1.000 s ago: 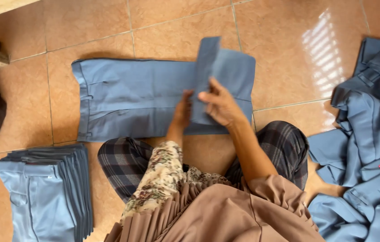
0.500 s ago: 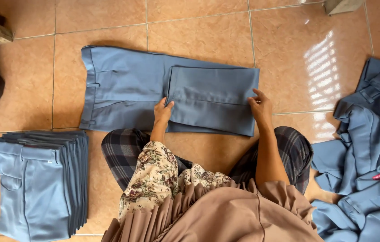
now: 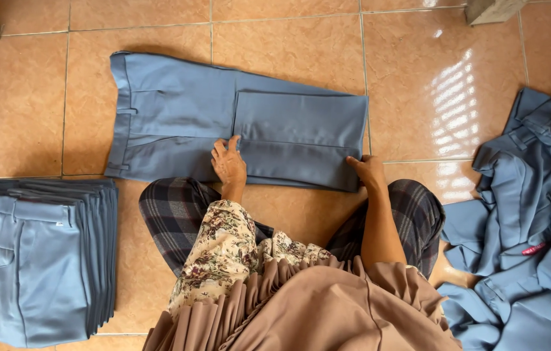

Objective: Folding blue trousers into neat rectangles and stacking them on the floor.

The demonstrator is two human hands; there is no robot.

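Note:
A pair of blue-grey trousers [image 3: 178, 117] lies flat on the tiled floor, waistband to the left, with the leg end folded back over the middle as a rectangle [image 3: 301, 133]. My left hand [image 3: 228, 161] rests flat on the left near edge of that folded part, fingers spread. My right hand [image 3: 366, 168] presses its right near corner. Neither hand grips the cloth.
A neat stack of folded blue-grey trousers [image 3: 35, 260] sits at the lower left. A loose heap of unfolded ones [image 3: 529, 221] lies at the right. My crossed legs in checked cloth [image 3: 178, 214] are just in front. A wooden block [image 3: 491, 10] stands at the top right.
The leg end, held up a second ago, has been laid flat over the trousers. Both hands slid to the folded part's near edge and spread apart.

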